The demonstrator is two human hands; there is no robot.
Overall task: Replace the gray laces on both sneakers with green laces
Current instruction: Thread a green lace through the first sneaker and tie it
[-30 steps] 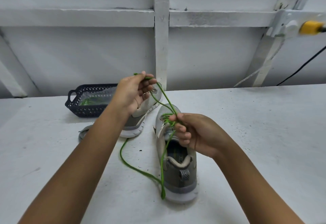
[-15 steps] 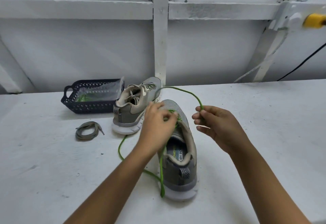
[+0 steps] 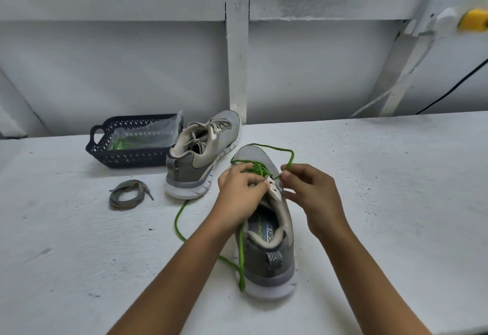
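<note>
My left hand pinches the eyelet flap of the near sneaker; my right hand pinches the green lace that loops over its toe and trails across the bench. The second sneaker, still gray-laced, stands behind, beside a dark basket. A removed gray lace lies coiled left.

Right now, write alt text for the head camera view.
Two bare hands, left hand and right hand, thread a bright green lace through a gray mesh sneaker on a white table. Behind sit a second gray-laced sneaker, a coiled gray lace and a dark plastic basket.
</note>
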